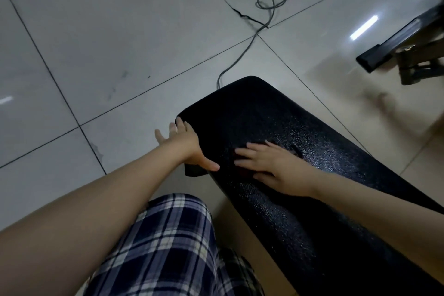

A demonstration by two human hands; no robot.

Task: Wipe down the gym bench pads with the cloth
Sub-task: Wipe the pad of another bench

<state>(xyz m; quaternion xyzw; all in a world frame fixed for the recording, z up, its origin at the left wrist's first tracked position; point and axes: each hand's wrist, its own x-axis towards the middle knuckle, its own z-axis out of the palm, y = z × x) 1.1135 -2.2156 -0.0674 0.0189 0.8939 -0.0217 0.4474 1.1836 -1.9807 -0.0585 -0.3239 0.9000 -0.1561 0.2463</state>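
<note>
Pale grey floor tiles (120, 31) surrounded a black, pebble-textured gym bench pad (276, 115) that ran from the lower right toward centre. The person's plaid shorts (168, 243) stood just beside it. A black metal frame (394, 43) sat well apart at right, and a grey cable (240, 57) looped off behind the pad's far end. The left hand (187, 144) lay released over the pad's left edge, fingers spread. The right hand (271, 163) pressed flat on top, largely hiding a dark reddish cloth (243, 172).

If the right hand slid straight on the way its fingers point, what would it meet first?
Probably the left hand, whose thumb lies on the bench pad just ahead of the right hand; only bare pad shows between them.
</note>
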